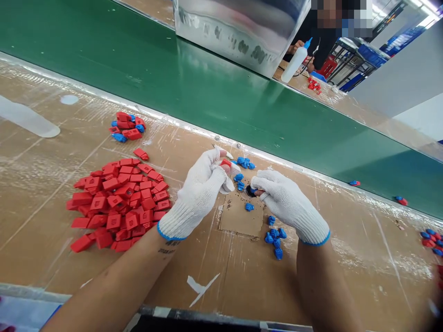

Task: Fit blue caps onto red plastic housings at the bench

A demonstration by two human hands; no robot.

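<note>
My left hand [202, 191], in a white glove with bare fingertips, pinches a small red piece [225, 163]. To its right, my right hand [285, 198], gloved too, has its fingers closed on a small blue piece [254, 190] at a round black spot by the top of a cardboard sheet [240, 219]. One blue piece [249, 207] lies on the cardboard. More blue pieces [245, 162] rest beyond the hands, and several [275, 236] sit right of the sheet. A large pile of red pieces [121, 198] spreads left of my left hand.
A mixed red and blue pile [128, 126] lies at the back left. Behind the table [194, 263] runs a green belt [138, 78] carrying two small pieces at the right. Across it stand a metal box [238, 32], a white bottle [294, 64] and a person [320, 41].
</note>
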